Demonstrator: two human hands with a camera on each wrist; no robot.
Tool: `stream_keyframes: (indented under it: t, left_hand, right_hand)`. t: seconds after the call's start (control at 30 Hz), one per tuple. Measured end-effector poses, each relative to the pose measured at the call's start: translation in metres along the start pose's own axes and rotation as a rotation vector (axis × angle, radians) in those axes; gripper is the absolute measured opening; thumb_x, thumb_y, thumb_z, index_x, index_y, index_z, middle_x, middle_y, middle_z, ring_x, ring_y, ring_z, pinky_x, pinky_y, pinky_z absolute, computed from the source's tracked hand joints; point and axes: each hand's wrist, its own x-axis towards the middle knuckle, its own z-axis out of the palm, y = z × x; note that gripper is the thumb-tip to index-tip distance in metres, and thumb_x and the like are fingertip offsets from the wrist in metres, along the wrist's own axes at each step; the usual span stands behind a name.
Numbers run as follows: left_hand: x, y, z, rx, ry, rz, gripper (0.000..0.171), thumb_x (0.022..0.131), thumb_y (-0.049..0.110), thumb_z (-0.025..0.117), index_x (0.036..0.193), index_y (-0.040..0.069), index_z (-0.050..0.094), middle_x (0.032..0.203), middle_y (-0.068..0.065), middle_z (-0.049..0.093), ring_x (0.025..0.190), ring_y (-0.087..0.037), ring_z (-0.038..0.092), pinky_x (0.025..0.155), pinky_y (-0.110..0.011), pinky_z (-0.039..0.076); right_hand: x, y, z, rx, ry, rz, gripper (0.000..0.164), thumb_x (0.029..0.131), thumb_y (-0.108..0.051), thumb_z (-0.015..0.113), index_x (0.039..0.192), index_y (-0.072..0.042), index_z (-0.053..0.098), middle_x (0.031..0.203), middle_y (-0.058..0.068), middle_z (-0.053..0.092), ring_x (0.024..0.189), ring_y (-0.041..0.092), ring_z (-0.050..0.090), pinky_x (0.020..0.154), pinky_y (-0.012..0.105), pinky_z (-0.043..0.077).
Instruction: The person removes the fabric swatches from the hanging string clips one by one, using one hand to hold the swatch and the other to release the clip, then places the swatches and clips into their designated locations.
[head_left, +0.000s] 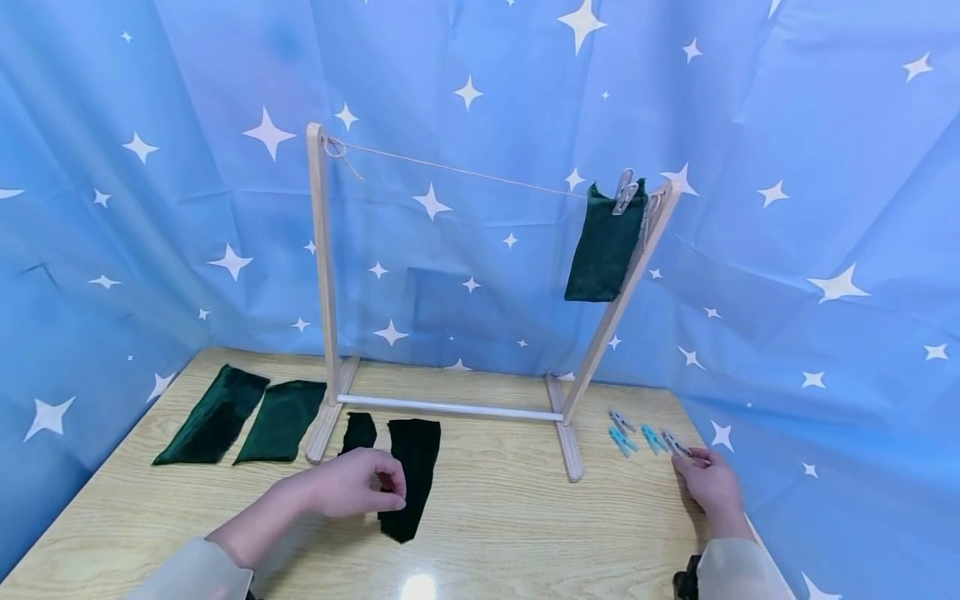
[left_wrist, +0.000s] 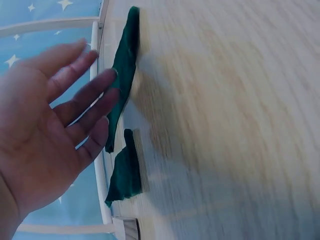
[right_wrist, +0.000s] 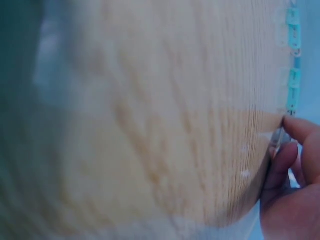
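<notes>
My right hand [head_left: 711, 485] is at the table's right side, its thumb and fingertips pinching a grey clothespin [head_left: 676, 443]. In the right wrist view that clothespin is mostly hidden by the fingers. Beside it lie two turquoise clothespins [head_left: 622, 441] and another grey clothespin [head_left: 621, 421]. My left hand [head_left: 356, 483], fingers loosely bent and holding nothing, hovers over a dark green cloth [head_left: 415, 467] and a smaller-looking green cloth [head_left: 360, 431], which it partly covers. In the left wrist view the palm [left_wrist: 40, 125] shows bare.
A wooden drying rack [head_left: 322, 267] carries a string [head_left: 465, 172]. At its right end hangs a green cloth [head_left: 603, 250] under grey clothespins [head_left: 625, 196]. Two more green cloths, one at far left [head_left: 217, 417] and its neighbour [head_left: 285, 421], lie flat. A starry blue curtain [head_left: 480, 333] stands behind.
</notes>
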Motion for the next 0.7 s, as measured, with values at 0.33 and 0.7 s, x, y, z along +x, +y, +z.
stream_keyframes:
  t: [0.33, 0.7]
  left_hand:
    - [0.001, 0.001, 0.014, 0.284, 0.057, -0.010, 0.040, 0.089, 0.026, 0.093, 0.127, 0.019, 0.080, 0.120, 0.007, 0.060, 0.111, -0.014, 0.061, 0.090, -0.033, 0.056]
    - [0.000, 0.001, 0.014, 0.338, 0.068, -0.063, 0.070, 0.090, 0.034, 0.092, 0.150, 0.008, 0.068, 0.162, -0.019, 0.052, 0.151, -0.068, 0.035, 0.122, -0.077, 0.033]
  right_hand:
    - [-0.002, 0.000, -0.001, -0.017, -0.021, -0.010, 0.073, 0.111, -0.046, 0.057, 0.156, 0.009, 0.044, 0.145, 0.037, 0.052, 0.122, 0.049, 0.057, 0.084, 0.046, 0.050]
    - [0.000, 0.001, -0.002, -0.002, -0.028, -0.011, 0.075, 0.110, -0.048, 0.058, 0.157, 0.008, 0.043, 0.142, 0.035, 0.052, 0.115, 0.043, 0.058, 0.074, 0.034, 0.047]
